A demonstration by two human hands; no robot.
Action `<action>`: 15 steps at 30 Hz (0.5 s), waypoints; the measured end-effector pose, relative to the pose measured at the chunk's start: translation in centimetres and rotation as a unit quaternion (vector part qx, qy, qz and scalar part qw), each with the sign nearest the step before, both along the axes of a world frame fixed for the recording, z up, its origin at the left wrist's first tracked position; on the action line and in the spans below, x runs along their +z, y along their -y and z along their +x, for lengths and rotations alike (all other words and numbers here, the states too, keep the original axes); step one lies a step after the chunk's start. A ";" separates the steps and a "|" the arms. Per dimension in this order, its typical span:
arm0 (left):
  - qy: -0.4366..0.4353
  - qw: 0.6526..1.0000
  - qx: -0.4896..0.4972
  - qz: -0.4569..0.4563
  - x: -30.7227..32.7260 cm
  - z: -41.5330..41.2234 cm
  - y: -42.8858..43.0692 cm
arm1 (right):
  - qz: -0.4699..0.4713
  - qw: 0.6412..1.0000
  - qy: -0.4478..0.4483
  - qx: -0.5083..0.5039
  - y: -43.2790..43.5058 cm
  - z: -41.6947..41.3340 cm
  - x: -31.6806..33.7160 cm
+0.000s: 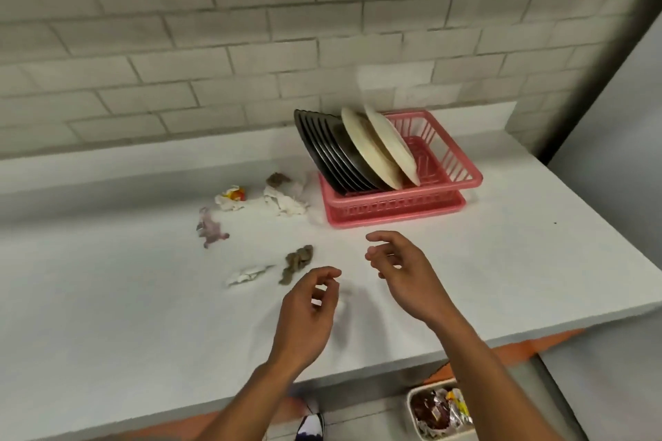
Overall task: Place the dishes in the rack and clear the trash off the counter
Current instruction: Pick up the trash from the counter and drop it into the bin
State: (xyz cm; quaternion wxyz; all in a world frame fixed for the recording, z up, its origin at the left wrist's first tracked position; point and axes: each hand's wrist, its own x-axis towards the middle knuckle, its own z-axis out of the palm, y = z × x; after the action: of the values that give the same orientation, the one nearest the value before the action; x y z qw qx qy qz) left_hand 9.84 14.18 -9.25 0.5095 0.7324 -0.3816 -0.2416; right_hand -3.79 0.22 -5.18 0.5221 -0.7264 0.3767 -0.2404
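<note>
Pink rack (463, 168) holds plates (376, 154); trash scraps (286, 202) lie beside it; left hand (308, 311), right hand (403, 267) relaxed, empty.

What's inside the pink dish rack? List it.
Dark plates and two cream plates stand tilted on edge in the pink dish rack. Its right half shows bare slats. The rack floor beneath the plates is covered.

No text, label, brand or number can be read anywhere. The crumpled wrapper (233, 196), far beyond the left fingers (326, 273) and to their left, carries red and yellow print, but it is too blurred to read. The packets (439, 412) in the bin (410, 405), well behind the right fingers (380, 236), show coloured print, also unreadable.
</note>
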 end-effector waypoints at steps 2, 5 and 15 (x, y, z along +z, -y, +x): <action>0.014 1.000 0.023 0.015 -1.0 2.8 -1.5 | 0.002 1.000 -0.019 0.024 -0.6 2.8 -0.7; 0.049 0.997 0.054 0.040 -2.5 7.1 -3.3 | 0.000 0.997 -0.064 0.051 -1.2 6.8 -2.1; 0.274 0.948 0.068 0.148 -6.1 16.0 -3.2 | -0.104 0.945 -0.274 0.145 -0.9 16.3 -6.0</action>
State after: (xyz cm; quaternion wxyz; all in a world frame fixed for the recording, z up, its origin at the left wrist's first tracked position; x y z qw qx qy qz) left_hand 25.82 17.37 -15.38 0.2864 0.8619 -0.4156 -0.0494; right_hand 12.51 1.14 -11.17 0.3497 -0.8614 0.3682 0.0085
